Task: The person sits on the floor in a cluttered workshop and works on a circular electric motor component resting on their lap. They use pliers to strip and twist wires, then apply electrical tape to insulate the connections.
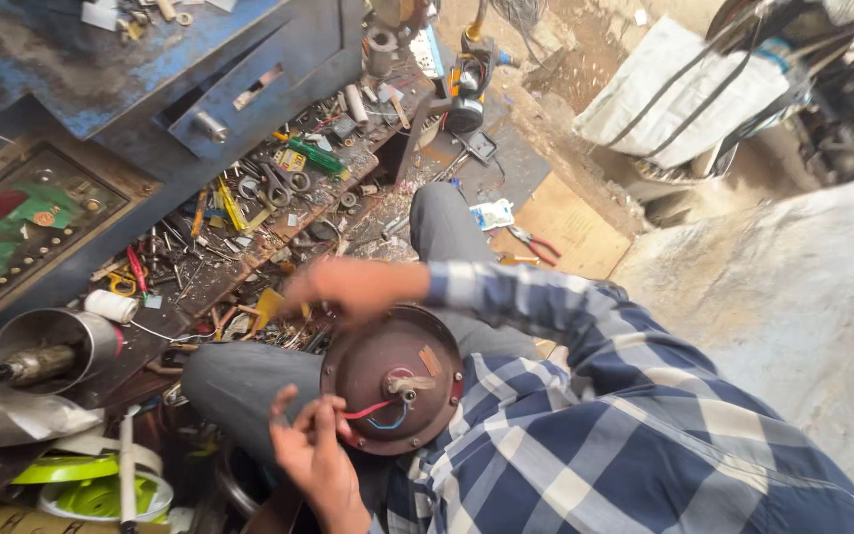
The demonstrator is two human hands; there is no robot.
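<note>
A round brown fan motor housing (378, 361) rests on my lap between my knees, with a short shaft and red and blue wires at its centre. My left hand (310, 450) pinches the red wire (368, 408) at the housing's lower left edge. My right hand (348, 287), in a blue-and-white checked sleeve, reaches over the top of the housing toward the cluttered tool shelf (249, 247). It is blurred, its fingers curled near a yellow piece (269, 305). Whether it holds anything is unclear.
The shelf carries pliers, screwdrivers, scissors and several small metal parts. A blue metal cabinet (150, 69) stands above it. A steel cup (56, 341) and green plastic pieces (81, 485) lie at the left. Red-handled pliers (536, 242) lie on a board on the floor.
</note>
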